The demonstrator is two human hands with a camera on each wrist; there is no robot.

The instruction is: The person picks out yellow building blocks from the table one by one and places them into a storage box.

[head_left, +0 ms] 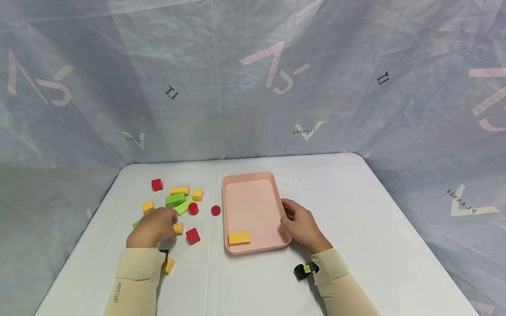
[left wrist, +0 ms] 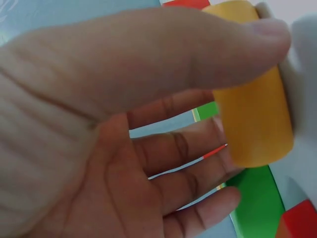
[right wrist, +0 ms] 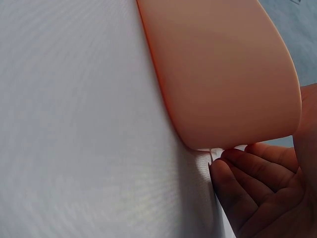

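Observation:
My left hand point(head_left: 154, 226) pinches a yellow cylinder block point(left wrist: 257, 121) between thumb and fingers among the loose blocks on the left of the table. Whether the cylinder touches the cloth, I cannot tell. A green block point(left wrist: 255, 203) shows behind it in the left wrist view, with a red block point(left wrist: 299, 220) at the lower corner. On the other side, my right hand point(head_left: 302, 224) holds the right edge of a pink tray point(head_left: 253, 206), thumb at the rim and fingers against the outer wall. One yellow rectangular block point(head_left: 239, 238) lies in the tray's near left corner.
Around the left hand lie a red cube point(head_left: 193, 236), a red cylinder point(head_left: 193, 208), a red disc-shaped block point(head_left: 215, 210), yellow cubes point(head_left: 197, 195), a yellow cylinder point(head_left: 179, 190) and green blocks point(head_left: 175, 200). A far red cube point(head_left: 157, 184) sits near the back left. A grey printed curtain hangs behind.

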